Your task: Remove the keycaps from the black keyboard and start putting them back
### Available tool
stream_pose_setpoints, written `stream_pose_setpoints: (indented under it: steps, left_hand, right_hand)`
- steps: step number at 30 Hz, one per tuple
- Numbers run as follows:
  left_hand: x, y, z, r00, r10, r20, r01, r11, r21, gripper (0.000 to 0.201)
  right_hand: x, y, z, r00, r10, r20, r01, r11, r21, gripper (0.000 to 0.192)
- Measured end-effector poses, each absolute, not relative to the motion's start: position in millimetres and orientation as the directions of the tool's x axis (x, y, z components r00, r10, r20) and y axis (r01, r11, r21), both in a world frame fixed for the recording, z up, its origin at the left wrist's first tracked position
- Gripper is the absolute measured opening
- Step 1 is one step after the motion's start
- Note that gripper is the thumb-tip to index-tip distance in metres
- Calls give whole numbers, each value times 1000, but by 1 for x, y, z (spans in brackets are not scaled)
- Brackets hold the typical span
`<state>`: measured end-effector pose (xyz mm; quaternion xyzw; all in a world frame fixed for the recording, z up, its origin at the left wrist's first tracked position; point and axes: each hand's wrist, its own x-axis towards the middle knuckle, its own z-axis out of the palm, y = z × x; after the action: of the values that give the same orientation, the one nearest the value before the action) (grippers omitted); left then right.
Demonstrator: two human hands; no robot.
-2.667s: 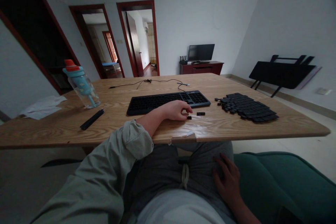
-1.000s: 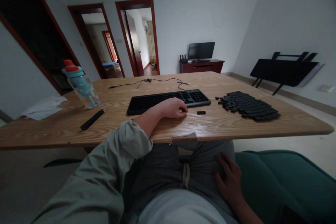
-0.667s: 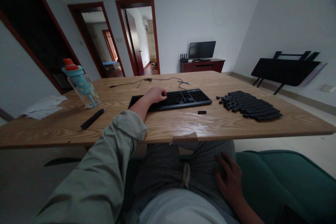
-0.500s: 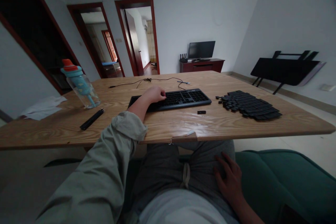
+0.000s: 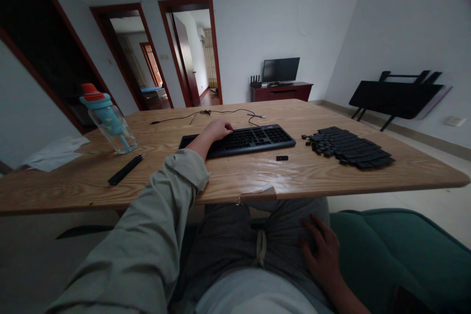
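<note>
Keyboard (image 5: 257, 138) lies on the wooden table (image 5: 231, 174), back from its front edge, a small black piece (image 5: 282, 158) between; keycaps (image 5: 349, 148) sit to the right. Left hand (image 5: 218, 130) curls over the keyboard; whether it pinches anything, I cannot tell. Right hand (image 5: 324, 248) rests on the thigh (image 5: 290, 218), fingers loosely spread. Bottle (image 5: 103, 122), blue insert (image 5: 114, 121) inside, stands far left; screen (image 5: 281, 69) beyond.

In mid-frame, the keyboard (image 5: 253, 139) is coloured black; brown wood grain is seen on the table (image 5: 228, 176).
</note>
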<state>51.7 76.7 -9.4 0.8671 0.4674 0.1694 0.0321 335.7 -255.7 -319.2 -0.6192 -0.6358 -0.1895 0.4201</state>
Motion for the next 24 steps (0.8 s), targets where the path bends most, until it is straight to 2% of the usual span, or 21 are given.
stream_pose_setpoints:
  steps: [15, 21, 24]
  left_hand:
    - [49, 73, -10, 519, 808, 279, 802, -573, 169, 27]
    - [49, 69, -8, 527, 802, 280, 795, -582, 170, 27]
    - [48, 69, -8, 531, 800, 281, 795, -584, 161, 27]
  right_hand:
    - [335, -257, -321, 163, 647, 745, 930, 152, -335, 37]
    - [337, -255, -321, 111, 624, 774, 948, 169, -271, 36]
    - [336, -255, -319, 123, 625, 771, 944, 165, -285, 34]
